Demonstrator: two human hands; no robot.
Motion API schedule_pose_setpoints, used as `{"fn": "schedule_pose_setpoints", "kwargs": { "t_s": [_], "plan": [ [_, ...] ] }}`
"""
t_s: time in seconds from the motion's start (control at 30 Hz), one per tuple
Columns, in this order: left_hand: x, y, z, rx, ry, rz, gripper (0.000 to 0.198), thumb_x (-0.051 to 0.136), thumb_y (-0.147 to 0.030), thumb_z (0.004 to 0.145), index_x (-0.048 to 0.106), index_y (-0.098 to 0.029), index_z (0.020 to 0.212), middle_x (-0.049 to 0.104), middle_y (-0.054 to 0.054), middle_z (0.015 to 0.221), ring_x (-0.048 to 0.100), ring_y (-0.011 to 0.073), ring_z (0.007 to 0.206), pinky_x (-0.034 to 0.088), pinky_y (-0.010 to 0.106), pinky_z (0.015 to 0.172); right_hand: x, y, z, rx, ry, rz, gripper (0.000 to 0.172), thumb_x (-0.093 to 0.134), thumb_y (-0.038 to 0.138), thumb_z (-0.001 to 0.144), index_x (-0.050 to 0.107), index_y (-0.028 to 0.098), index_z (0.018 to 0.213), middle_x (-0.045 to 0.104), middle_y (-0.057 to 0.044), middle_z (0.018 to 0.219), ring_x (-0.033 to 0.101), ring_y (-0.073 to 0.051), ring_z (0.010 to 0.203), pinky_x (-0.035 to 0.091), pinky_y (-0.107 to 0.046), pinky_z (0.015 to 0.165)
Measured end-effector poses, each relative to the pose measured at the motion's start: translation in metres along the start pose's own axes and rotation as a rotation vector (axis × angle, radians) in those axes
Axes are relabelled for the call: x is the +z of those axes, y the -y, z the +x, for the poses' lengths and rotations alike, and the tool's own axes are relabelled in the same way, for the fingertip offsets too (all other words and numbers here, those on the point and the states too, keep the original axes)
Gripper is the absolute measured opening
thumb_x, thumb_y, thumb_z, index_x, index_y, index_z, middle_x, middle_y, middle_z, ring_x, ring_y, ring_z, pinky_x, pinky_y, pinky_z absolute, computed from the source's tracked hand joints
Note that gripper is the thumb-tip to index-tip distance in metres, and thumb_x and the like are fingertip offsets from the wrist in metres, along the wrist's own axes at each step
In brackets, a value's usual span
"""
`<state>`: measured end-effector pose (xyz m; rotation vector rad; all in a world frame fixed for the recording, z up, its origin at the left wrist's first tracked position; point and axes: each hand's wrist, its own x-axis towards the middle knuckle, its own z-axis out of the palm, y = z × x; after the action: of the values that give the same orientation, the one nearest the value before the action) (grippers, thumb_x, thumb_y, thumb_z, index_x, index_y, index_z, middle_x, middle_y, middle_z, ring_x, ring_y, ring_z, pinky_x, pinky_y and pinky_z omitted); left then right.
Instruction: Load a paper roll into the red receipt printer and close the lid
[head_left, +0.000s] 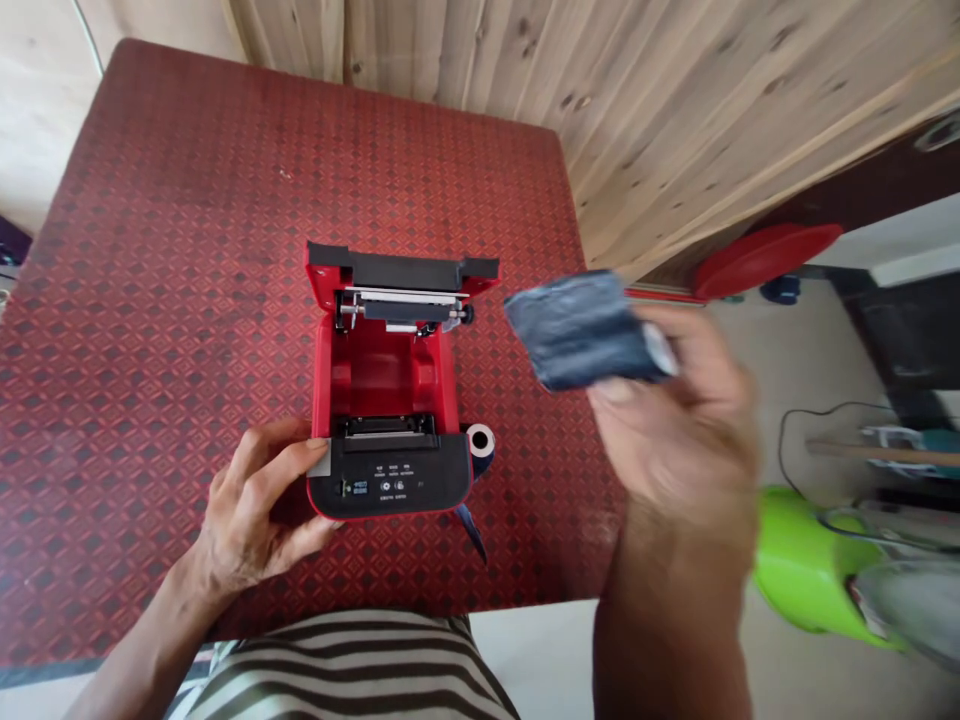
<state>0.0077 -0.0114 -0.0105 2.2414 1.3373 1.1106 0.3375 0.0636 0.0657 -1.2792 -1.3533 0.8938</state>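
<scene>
Fingers (289, 470) of the left hand (244, 520) gripped the open printer (409, 495), seemingly steadying it; the right hand (671, 425) pinched a dark packet (574, 335).

1 head-worn view, forward-down

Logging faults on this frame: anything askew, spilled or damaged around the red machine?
A dark strip slants out past the near right corner of the red machine, by the small roll; it looks odd, askew to the machine's edge. No visible spill or damage.
</scene>
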Motion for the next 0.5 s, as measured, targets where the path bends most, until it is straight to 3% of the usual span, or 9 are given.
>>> {"fn": "schedule_pose_setpoints", "kwargs": {
  "t_s": [0.1,0.2,0.33,0.5],
  "plan": [
    [-0.001,-0.001,0.000,-0.012,0.019,0.022,0.047,0.058,-0.051,0.104,0.051,-0.031,0.145,0.066,0.010,0.127,0.072,0.0227,0.106,0.069,0.030,0.073,0.006,0.038,-0.009,-0.052,0.177,0.103,0.031,0.084,0.035,0.087,0.074,0.034,0.117,0.074,-0.004,0.109,0.072,-0.028,0.103,0.062,-0.043,0.088],
    [-0.001,-0.001,0.000,-0.009,0.044,0.021,0.047,0.058,-0.047,0.104,0.050,-0.028,0.146,0.065,0.011,0.130,0.072,0.0235,0.110,0.068,0.031,0.076,0.024,0.053,-0.013,-0.003,0.370,0.112,0.034,0.080,0.027,0.091,0.073,0.031,0.123,0.076,-0.003,0.111,0.074,-0.024,0.103,0.063,-0.037,0.088],
    [0.000,0.002,0.001,0.083,0.019,0.009,0.050,0.061,-0.045,0.103,0.052,-0.021,0.146,0.067,0.014,0.124,0.071,0.0241,0.110,0.067,0.031,0.078,0.044,0.053,-0.016,0.053,0.387,0.007,0.039,0.081,0.026,0.092,0.069,0.036,0.128,0.075,0.001,0.109,0.072,-0.017,0.094,0.061,-0.028,0.082],
    [-0.002,-0.001,0.004,0.097,0.029,0.015,0.046,0.061,-0.040,0.104,0.054,-0.015,0.141,0.065,0.017,0.123,0.070,0.0225,0.105,0.065,0.029,0.079,0.051,0.058,-0.014,0.022,0.472,-0.180,0.039,0.083,0.023,0.089,0.067,0.035,0.123,0.073,0.001,0.107,0.070,-0.019,0.094,0.056,-0.029,0.073]
  ]
}}
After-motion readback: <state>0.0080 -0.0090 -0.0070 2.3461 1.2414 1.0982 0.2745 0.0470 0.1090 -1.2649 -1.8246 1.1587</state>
